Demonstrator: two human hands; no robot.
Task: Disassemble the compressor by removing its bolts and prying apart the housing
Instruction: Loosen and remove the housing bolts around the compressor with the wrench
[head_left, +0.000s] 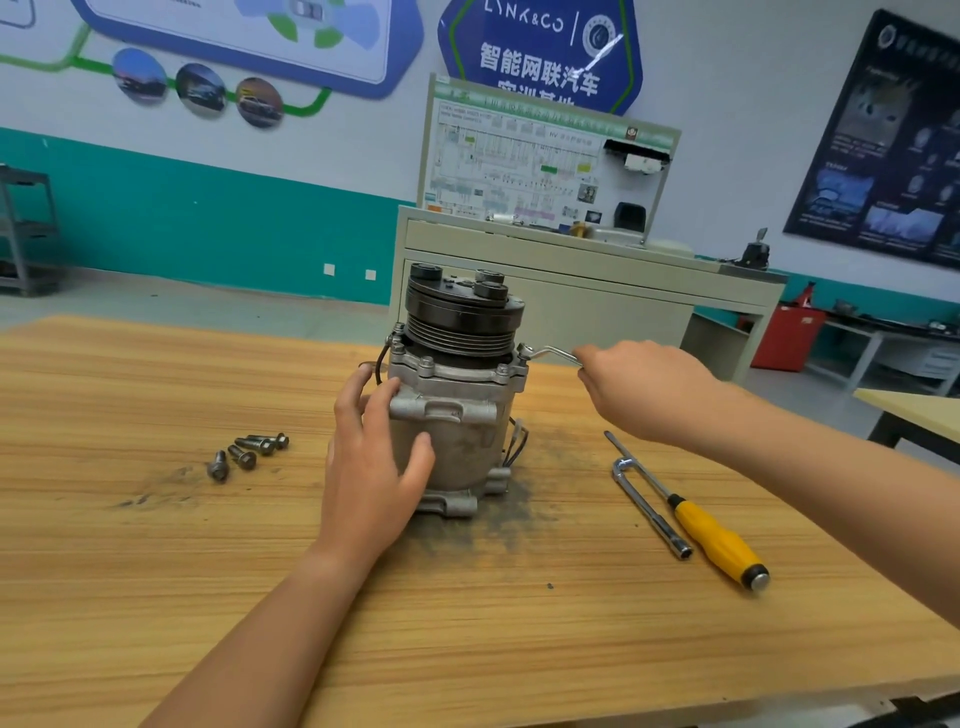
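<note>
The grey metal compressor (457, 415) stands upright in the middle of the wooden table (156, 545), its black pulley (457, 317) on top. My left hand (374, 467) wraps around the left side of the housing, thumb across its front. My right hand (639, 384) grips the handle of a bent silver wrench (545, 354); the wrench's head sits on a bolt at the upper right rim of the housing. Several removed bolts (247, 453) lie on the table to the left of the compressor.
A yellow-handled screwdriver (711, 535) and an L-shaped socket wrench (649, 506) lie to the right of the compressor. Dark grime marks the wood around its base. Behind the table stands a beige training bench (571, 291) with a wiring board. A second table edge (914, 405) shows at far right.
</note>
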